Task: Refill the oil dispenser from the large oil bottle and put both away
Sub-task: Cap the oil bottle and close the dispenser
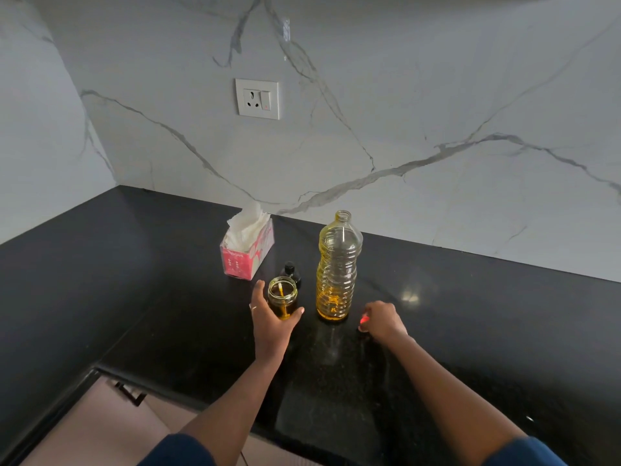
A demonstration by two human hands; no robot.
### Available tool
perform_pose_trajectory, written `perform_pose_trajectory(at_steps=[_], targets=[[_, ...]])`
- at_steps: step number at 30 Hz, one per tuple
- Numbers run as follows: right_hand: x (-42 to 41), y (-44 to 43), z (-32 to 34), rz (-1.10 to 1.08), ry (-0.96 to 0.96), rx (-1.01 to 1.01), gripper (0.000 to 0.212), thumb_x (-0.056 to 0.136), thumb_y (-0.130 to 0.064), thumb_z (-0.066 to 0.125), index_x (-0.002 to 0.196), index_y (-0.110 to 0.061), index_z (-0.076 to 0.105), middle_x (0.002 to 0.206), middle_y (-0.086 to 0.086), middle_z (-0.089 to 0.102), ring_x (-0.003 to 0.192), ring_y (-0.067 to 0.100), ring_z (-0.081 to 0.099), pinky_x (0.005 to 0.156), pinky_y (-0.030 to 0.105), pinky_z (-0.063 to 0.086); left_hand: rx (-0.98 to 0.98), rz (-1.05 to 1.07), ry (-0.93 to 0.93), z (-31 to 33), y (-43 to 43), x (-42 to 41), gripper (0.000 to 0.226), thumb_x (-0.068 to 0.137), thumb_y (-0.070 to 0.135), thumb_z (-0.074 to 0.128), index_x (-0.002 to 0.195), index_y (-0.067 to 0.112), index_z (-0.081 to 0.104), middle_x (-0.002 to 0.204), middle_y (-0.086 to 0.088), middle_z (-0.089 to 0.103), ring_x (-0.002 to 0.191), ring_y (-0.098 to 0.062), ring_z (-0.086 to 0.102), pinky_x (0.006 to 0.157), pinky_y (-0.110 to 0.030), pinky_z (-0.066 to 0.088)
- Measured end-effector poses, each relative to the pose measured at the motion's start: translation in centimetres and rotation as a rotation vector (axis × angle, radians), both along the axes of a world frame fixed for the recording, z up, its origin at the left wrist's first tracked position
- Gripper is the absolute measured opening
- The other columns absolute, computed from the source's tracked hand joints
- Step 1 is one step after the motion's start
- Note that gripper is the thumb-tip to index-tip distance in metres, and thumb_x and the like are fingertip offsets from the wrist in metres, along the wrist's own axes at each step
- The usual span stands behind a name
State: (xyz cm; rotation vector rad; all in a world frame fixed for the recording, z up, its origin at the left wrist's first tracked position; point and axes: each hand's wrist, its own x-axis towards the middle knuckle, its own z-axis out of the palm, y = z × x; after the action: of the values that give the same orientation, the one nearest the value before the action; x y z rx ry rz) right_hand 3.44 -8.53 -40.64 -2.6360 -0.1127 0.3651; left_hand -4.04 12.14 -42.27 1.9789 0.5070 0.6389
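A large clear plastic oil bottle (337, 267) stands uncapped on the black counter, with yellow oil in its lower part. To its left is the small glass oil dispenser (282, 299), open at the top and partly filled with oil. My left hand (268, 317) curls round the dispenser's lower left side. The dispenser's black top (291, 271) stands just behind it on the counter. My right hand (381, 319) rests on the counter right of the bottle, its fingers curled over a small red cap (364, 319).
A pink tissue box (247, 253) with white tissues stands behind and left of the dispenser. The black counter (470, 331) runs into a corner at the left under a marble wall with a socket (257, 99). A drawer handle (129, 393) shows below the counter's front edge.
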Motion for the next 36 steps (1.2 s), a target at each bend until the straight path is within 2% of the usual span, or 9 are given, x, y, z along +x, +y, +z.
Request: perform_pose_trajectory(at_steps=[5,9,13,16,18,23,27,31,36], targets=[[1.2,-0.4,3.5,-0.158,-0.141,0.284,0.015,0.074,-0.010,0.071,0.089,-0.013,0.067,0.088,0.007,0.067,0.077,0.019,0.061,0.058,0.020,0.043,0.081,-0.059,-0.077,1.3,-0.5,0.6,0.098,0.065,0.023,0.083,0.142,0.011,0.023,0.145,-0.008,0.034,0.135,-0.023,0.031,0.110,-0.051,0.030],[1.6,-0.5,7.5,-0.260,-0.319,0.523,0.016,0.075,-0.018,0.074,0.082,-0.017,0.060,0.076,-0.003,0.060,0.067,0.009,0.054,0.047,0.006,0.036,0.111,-0.133,-0.181,3.2,-1.4,1.4,0.096,0.067,0.024,0.081,0.142,0.008,0.023,0.146,-0.009,0.033,0.133,-0.013,0.028,0.109,-0.055,0.029],[2.0,0.2,11.3,-0.341,-0.392,0.824,0.019,0.079,-0.027,0.071,0.080,-0.019,0.054,0.081,0.000,0.065,0.073,0.015,0.061,0.061,0.021,0.047,0.130,-0.240,-0.249,6.3,-2.2,3.4,0.092,0.072,0.036,0.076,0.142,0.007,0.024,0.148,-0.007,0.032,0.138,-0.019,0.028,0.110,-0.052,0.028],[2.2,1.5,13.4,-0.270,-0.365,1.075,0.017,0.082,-0.020,0.070,0.081,-0.018,0.054,0.086,0.009,0.068,0.084,0.024,0.068,0.079,0.036,0.055,0.044,-0.292,-0.211,8.7,-3.0,5.0,0.093,0.072,0.054,0.064,0.144,0.013,0.022,0.150,-0.006,0.029,0.139,-0.021,0.025,0.112,-0.051,0.025],[2.5,2.5,14.5,-0.194,-0.370,1.136,0.016,0.082,-0.014,0.070,0.082,-0.016,0.054,0.089,0.011,0.069,0.087,0.025,0.068,0.081,0.037,0.054,-0.030,-0.312,-0.169,9.9,-3.3,6.0,0.100,0.065,0.066,0.060,0.145,0.018,0.021,0.151,-0.003,0.027,0.140,-0.020,0.021,0.114,-0.051,0.020],[2.8,4.6,15.7,-0.018,-0.372,1.093,0.019,0.078,-0.004,0.072,0.085,-0.015,0.058,0.089,0.009,0.070,0.085,0.018,0.069,0.072,0.022,0.053,-0.006,-0.384,-0.024,11.2,-3.4,8.4,0.110,0.053,0.080,0.054,0.144,0.026,0.022,0.147,-0.001,0.036,0.140,-0.022,0.024,0.115,-0.047,-0.004],[3.2,4.8,15.8,0.027,-0.408,0.920,0.018,0.078,-0.002,0.070,0.090,-0.013,0.063,0.090,0.004,0.069,0.087,0.018,0.066,0.080,0.025,0.054,0.083,-0.450,0.063,10.8,-3.7,9.4,0.097,0.060,0.075,0.061,0.139,0.029,0.029,0.143,0.002,0.043,0.135,-0.021,0.033,0.114,-0.052,-0.003],[3.6,4.4,16.4,0.129,-0.499,0.625,0.022,0.080,-0.007,0.070,0.102,-0.009,0.066,0.100,0.005,0.069,0.092,0.017,0.064,0.084,0.023,0.049,0.019,-0.457,0.021,10.1,-4.1,9.3,0.076,0.066,0.064,0.067,0.129,0.036,0.035,0.133,0.006,0.050,0.131,-0.019,0.038,0.113,-0.051,-0.002],[4.1,4.3,18.1,0.284,-0.510,0.321,0.027,0.086,-0.007,0.063,0.112,-0.010,0.066,0.114,0.006,0.066,0.102,0.018,0.061,0.090,0.022,0.045,-0.013,-0.451,0.022,10.3,-4.5,9.2,0.070,0.067,0.058,0.068,0.125,0.037,0.035,0.129,0.007,0.051,0.128,-0.017,0.040,0.114,-0.049,0.001]])
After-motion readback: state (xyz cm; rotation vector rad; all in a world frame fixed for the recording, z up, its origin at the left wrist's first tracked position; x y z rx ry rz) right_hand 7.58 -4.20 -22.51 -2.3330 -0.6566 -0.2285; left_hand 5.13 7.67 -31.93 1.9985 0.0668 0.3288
